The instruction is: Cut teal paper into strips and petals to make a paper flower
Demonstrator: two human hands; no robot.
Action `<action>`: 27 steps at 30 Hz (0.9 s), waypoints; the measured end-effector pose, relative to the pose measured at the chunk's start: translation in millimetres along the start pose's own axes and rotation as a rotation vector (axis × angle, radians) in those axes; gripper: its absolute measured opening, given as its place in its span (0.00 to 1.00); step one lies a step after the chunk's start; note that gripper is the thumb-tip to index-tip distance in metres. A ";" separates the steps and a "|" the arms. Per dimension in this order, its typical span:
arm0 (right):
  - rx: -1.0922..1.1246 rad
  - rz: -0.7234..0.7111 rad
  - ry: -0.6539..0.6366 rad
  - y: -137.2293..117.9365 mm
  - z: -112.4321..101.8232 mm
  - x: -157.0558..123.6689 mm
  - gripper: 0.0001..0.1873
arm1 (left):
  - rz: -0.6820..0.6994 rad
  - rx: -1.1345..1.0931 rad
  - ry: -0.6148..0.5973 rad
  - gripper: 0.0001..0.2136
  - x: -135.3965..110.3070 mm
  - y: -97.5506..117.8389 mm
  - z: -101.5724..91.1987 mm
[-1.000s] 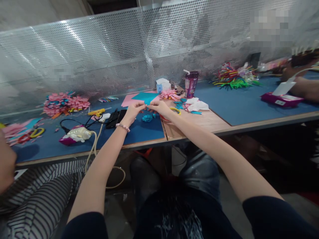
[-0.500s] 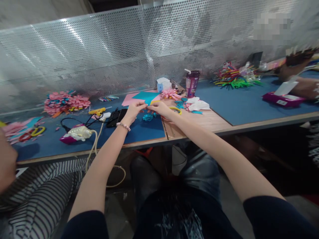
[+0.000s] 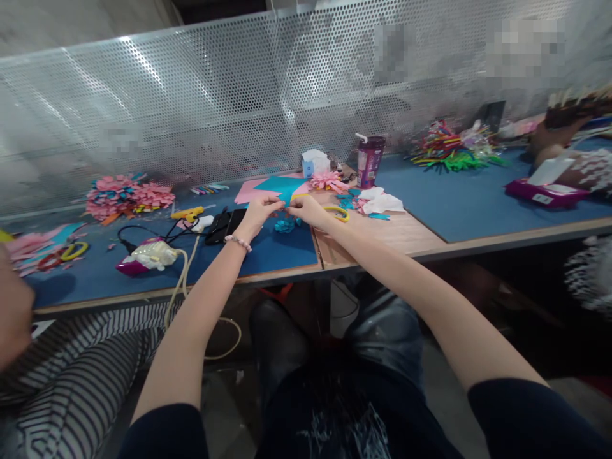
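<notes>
From where I stand: both hands up over the bench, left hand (image 3: pixel 262 211) and right hand (image 3: pixel 305 208) nearly meeting fingertip to fingertip. Fingertips bunched, pinch-like, on each; whether they're clamped on a strip or on nothing, can't tell, too small.

Blue paper flower (image 3: pixel 284 226) sits just below the fingertips, over the blue mat (image 3: pixel 291 252). Resting or hanging from the fingers: can't tell. Blue paper sheet (image 3: pixel 275 185) and pink paper sheet (image 3: pixel 245 192) lie just beyond the hands; yellow-handled scissors (image 3: pixel 339 215) by the right forearm.

Handling, my guess: flower looks like thin craft paper, so next to no weight, dry, not slippery. Floppy at the petals, likely stiffer where layers bunch at the base. Fragile: a hard squeeze would crush or crease it, a tug on one petal could tear it. Best grip would be a light thumb-and-finger pinch at the gathered base, petals left free. Loose blue paper scraps (image 3: pixel 379 217) near the white tissue (image 3: pixel 382 201) should handle the same, held by an edge.
</notes>
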State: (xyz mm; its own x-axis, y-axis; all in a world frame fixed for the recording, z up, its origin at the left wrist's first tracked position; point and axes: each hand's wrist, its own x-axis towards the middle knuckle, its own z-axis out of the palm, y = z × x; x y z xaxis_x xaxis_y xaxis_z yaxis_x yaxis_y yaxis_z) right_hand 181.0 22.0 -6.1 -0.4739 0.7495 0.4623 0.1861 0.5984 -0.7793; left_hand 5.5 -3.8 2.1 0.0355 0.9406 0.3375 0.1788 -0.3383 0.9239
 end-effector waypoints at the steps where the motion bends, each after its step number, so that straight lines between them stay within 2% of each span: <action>1: -0.004 0.000 -0.005 0.0 -0.2 -0.1 0.13 | 0.006 0.000 -0.002 0.15 0.2 -0.7 -0.2; 7: 0.014 0.009 -0.020 0.9 0.7 0.7 0.10 | 0.007 -0.022 -0.001 0.13 -0.8 1.7 -0.1; 9: 0.063 0.015 0.020 -0.2 0.8 0.8 0.08 | 0.003 -0.040 0.010 0.13 -1.8 4.7 0.4; 13: 0.111 -0.068 0.134 0.1 -3.7 1.2 0.18 | -0.046 -0.051 -0.013 0.12 -3.1 7.7 2.1; 16: 0.027 -0.139 0.077 7.6 -9.5 3.4 0.13 | -0.101 -0.057 -0.048 0.11 -2.7 5.8 2.9; 20: 0.007 -0.125 0.001 19.3 -15.2 7.7 0.10 | -0.149 -0.074 -0.096 0.11 -1.9 1.2 2.8; 23: -0.008 -0.158 -0.026 20.0 -17.9 10.6 0.09 | -0.147 -0.092 -0.131 0.11 -2.4 -1.8 2.8; 27: -0.068 -0.172 -0.038 13.7 -22.0 12.7 0.09 | -0.108 -0.101 -0.109 0.14 -5.1 -2.6 3.7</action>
State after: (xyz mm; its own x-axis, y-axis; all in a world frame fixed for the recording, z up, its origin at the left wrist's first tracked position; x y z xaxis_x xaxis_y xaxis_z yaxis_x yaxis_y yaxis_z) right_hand 196.4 45.9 -1.6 -0.5361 0.6235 0.5690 0.1568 0.7359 -0.6587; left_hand 8.5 -7.7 -2.7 0.1292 0.9671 0.2193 0.0884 -0.2315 0.9688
